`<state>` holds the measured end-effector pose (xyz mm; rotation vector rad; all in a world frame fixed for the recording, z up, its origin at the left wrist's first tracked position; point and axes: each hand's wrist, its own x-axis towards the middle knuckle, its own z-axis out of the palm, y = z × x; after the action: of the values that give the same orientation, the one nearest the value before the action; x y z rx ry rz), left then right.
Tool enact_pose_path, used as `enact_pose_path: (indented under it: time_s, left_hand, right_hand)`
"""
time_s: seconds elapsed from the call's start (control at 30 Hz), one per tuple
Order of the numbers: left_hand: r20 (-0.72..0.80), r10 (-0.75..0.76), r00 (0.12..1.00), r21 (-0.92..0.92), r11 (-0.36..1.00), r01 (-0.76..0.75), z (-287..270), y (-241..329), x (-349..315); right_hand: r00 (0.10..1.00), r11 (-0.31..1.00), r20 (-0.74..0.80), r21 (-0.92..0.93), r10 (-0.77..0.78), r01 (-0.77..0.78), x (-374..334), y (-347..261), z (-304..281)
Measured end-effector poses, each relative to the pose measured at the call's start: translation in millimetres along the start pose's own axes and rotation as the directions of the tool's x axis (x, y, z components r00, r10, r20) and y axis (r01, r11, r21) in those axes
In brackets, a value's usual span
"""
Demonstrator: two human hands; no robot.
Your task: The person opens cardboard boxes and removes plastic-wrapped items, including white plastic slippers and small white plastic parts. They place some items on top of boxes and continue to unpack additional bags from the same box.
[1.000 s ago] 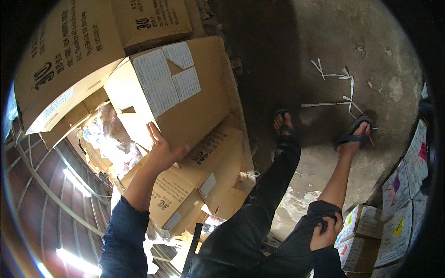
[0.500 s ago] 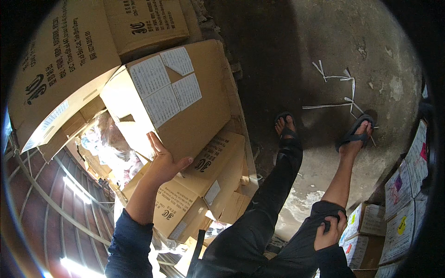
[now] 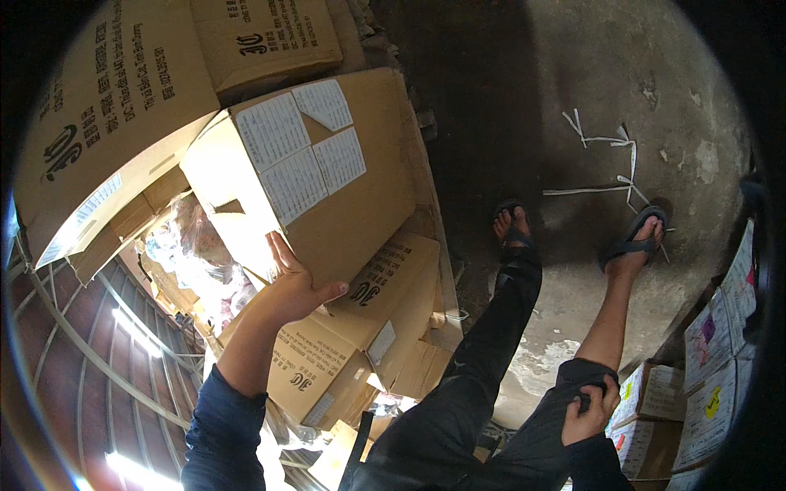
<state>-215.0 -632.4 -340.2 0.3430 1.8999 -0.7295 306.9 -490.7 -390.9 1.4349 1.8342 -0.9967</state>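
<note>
My left hand lies with fingers stretched and thumb out against the near corner of a brown cardboard box. It does not grip the box. Several white paper sheets with writing are stuck on that box, one with a lifted corner. At the lower right, my right hand has its fingers curled around the dark trouser leg at my knee, with some cloth between thumb and fingers.
More cartons are stacked below and beside the labelled box. A large carton stands at upper left, near clear plastic bags. White strapping lies on the concrete floor by my sandalled feet. Labelled boxes stand at right.
The whole view has shifted slightly, so things sit a little further right. My left hand stays against the box and my right hand stays on the trouser leg.
</note>
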Motion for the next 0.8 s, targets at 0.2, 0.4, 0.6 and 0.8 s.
enact_pose_path:
  time_s: [0.2,0.4,0.6,0.8]
  left_hand:
    - [0.024,-0.072,0.997,0.136,0.988,0.068,-6.8,11.7,-2.4]
    - [0.007,-0.055,0.998,0.094,0.994,0.054,-1.9,6.7,-1.8]
    - [-0.048,-0.009,0.999,0.194,0.981,0.018,-1.3,12.3,-3.8]
    - [0.033,-0.091,0.995,0.160,0.984,0.084,-10.7,22.4,-7.3]
  right_hand:
    - [1.000,1.000,-0.007,0.000,-0.002,0.002,-1.1,-0.9,2.7]
    - [0.996,0.996,0.026,-0.015,-0.085,0.085,3.0,-13.0,6.5]
    - [0.993,0.993,0.057,-0.045,-0.104,0.107,5.5,-20.8,7.1]
    - [0.994,0.993,0.061,-0.075,-0.089,0.093,4.9,-21.7,7.4]
